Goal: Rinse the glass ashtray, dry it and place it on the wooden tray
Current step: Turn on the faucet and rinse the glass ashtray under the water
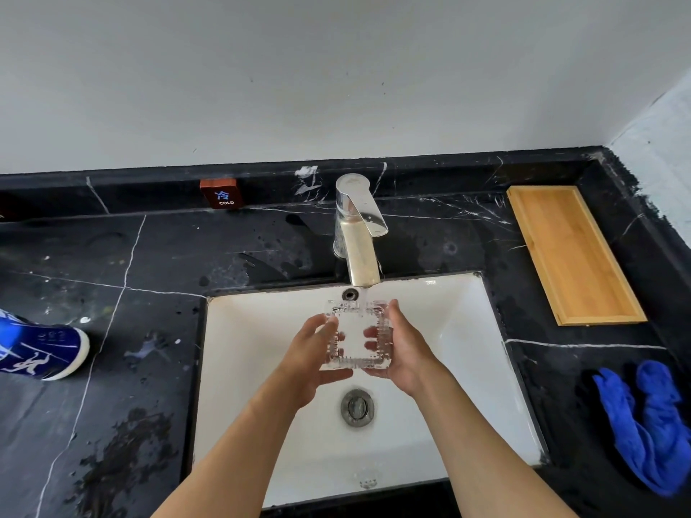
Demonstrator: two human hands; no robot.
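A square clear glass ashtray (357,332) with ribbed edges is held over the white sink (463,330), right under the spout of the chrome tap (359,233). Water runs from the spout onto its far edge. My left hand (312,355) grips its left side and underside. My right hand (405,349) holds its right side, fingers showing through the glass. The wooden tray (572,256) lies bare on the black counter at the right. A crumpled blue cloth (650,420) lies on the counter at the near right.
The black marble counter (131,293) has wet patches on the left and behind the sink. A blue and white container (37,349) lies at the left edge. A small red-brown "COLD" sign (222,194) leans on the backsplash. The sink drain (357,407) sits below my hands.
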